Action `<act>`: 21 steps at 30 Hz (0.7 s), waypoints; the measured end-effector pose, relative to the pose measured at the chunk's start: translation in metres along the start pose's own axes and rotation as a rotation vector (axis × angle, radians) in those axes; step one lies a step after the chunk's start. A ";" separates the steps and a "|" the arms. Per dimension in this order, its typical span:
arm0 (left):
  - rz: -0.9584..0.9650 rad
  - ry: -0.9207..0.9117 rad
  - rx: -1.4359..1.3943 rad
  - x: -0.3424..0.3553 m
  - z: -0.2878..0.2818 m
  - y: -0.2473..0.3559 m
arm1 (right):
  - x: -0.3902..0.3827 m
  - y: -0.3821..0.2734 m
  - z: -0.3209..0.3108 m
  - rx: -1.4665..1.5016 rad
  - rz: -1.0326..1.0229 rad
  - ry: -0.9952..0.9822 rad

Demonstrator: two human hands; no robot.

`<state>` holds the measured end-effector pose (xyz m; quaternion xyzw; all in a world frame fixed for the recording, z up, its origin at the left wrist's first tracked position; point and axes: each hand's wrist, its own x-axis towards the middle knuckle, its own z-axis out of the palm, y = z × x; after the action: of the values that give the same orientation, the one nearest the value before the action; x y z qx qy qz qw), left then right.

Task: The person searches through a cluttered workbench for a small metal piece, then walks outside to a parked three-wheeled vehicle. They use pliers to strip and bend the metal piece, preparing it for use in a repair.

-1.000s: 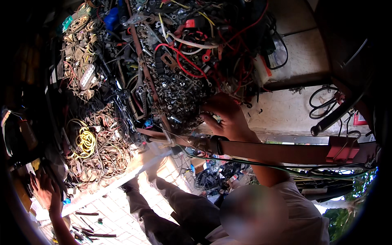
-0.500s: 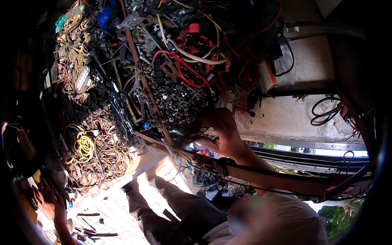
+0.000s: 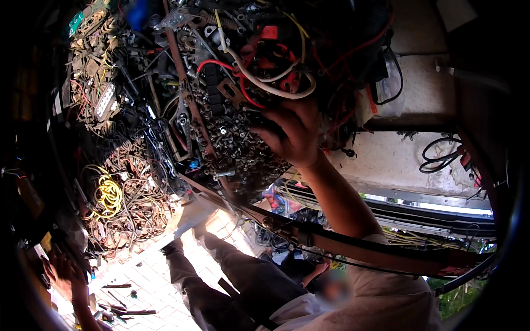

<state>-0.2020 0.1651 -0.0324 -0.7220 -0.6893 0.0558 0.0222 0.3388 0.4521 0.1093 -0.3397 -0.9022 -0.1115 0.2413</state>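
One hand of mine showed, my left hand (image 3: 63, 273), low at the dim lower-left rim just beside the tangle of scrap wire (image 3: 138, 207); too dark there, so I couldn't tell whether its fingers were spread or curled, and I saw nothing in it. My right hand was out of view. Across from me a co-worker's hand (image 3: 292, 135) pressed, fingers bent, into the heap of nuts and bolts (image 3: 232, 146) under a looping white cable (image 3: 276, 88). I judged this a sorting stage, nothing lifted yet. Any pull from the tangle called for a slow, straight draw, since the strands interlocked and a yellow coil (image 3: 109, 193) sat right among them. Room was tight: the table was piled to its edge and a dark strap (image 3: 342, 243) crossed the front. The only open space was the paved floor (image 3: 149, 287) below.
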 end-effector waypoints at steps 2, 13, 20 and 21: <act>-0.037 -0.013 -0.040 -0.012 0.015 -0.008 | 0.010 0.006 0.000 0.043 -0.022 0.028; 0.015 0.083 0.069 -0.001 0.006 -0.006 | -0.008 -0.029 -0.057 0.252 0.262 -0.158; -0.050 0.030 -0.040 -0.018 0.031 -0.017 | -0.051 -0.062 -0.075 0.325 0.465 -0.488; -0.042 0.038 -0.042 -0.016 0.029 -0.015 | -0.054 -0.061 -0.069 0.326 0.442 -0.456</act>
<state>-0.2203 0.1491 -0.0583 -0.7085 -0.7048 0.0272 0.0211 0.3578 0.3517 0.1385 -0.5000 -0.8435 0.1674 0.1030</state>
